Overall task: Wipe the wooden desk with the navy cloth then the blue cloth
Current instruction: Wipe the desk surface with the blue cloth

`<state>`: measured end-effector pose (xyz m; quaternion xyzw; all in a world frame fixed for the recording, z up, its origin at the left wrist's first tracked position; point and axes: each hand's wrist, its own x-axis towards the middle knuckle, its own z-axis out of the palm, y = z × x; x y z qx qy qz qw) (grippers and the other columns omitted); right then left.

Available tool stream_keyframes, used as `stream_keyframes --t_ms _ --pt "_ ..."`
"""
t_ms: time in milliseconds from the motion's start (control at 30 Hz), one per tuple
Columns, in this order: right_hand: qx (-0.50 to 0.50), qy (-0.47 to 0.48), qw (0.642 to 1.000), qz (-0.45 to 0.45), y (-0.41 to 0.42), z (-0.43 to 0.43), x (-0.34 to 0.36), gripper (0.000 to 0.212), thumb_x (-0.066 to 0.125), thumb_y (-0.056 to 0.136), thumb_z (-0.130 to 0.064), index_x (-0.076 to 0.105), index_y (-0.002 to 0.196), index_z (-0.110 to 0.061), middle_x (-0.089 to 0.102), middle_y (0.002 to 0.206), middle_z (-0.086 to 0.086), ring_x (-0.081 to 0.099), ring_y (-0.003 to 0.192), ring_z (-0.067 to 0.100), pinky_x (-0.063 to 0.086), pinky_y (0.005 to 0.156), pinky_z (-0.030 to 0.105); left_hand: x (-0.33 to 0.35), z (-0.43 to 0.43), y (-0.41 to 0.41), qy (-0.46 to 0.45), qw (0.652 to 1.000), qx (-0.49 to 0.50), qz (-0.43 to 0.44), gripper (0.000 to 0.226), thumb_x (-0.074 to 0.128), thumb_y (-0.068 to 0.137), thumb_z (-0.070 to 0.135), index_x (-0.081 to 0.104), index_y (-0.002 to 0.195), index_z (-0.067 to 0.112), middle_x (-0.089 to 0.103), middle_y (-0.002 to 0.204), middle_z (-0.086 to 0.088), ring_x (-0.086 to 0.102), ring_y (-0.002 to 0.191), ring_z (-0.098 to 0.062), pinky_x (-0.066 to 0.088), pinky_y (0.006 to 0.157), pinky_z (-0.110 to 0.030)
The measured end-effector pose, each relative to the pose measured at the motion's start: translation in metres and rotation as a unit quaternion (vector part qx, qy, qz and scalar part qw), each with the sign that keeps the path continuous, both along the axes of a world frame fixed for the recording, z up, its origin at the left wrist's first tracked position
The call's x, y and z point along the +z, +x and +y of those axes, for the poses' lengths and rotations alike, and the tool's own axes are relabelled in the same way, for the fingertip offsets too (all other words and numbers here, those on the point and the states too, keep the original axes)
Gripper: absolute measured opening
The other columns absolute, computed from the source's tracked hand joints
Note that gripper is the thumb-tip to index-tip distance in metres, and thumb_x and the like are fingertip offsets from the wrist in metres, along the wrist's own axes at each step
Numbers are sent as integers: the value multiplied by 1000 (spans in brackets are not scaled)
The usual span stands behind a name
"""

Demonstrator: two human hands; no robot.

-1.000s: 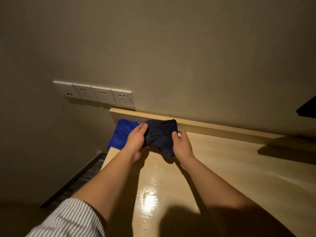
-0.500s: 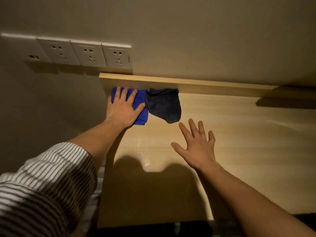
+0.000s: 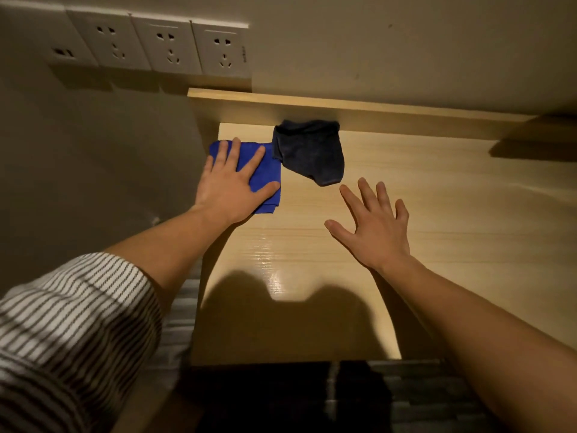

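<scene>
The wooden desk (image 3: 437,214) stretches to the right under warm light. A bright blue cloth (image 3: 265,170) lies folded at its far left edge. My left hand (image 3: 231,185) rests flat on that cloth with fingers spread, pressing it down. Right beside it the navy cloth (image 3: 309,154) lies crumpled against the raised back board, and no hand touches it. My right hand (image 3: 374,226) hovers open over the desk, fingers apart, just below and right of the navy cloth.
A raised wooden back board (image 3: 374,109) runs along the wall. A row of white wall sockets (image 3: 162,46) sits above the desk's left corner. The desk's left edge drops to a dark striped floor (image 3: 184,314). A dark shadow falls at the far right (image 3: 537,148).
Both hands let go of the navy cloth a second ago. My left hand moved onto the blue cloth and has since slid it toward me along the left edge. The right hand stays open.
</scene>
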<state>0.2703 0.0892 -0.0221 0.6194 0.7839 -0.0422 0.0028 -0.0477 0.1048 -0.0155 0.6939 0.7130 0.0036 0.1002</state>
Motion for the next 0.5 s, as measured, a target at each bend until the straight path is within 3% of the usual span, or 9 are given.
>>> stream_keyframes --t_ms 500 --pt "15 -16 1000 19 0 -1 4 94 4 83 -94 13 162 -44 5 174 -1 -3 158 33 4 120 67 9 -142 34 -14 1000 1 2 74 0 94 86 -9 162 58 -9 178 -10 -9 164 -33 4 132 -56"
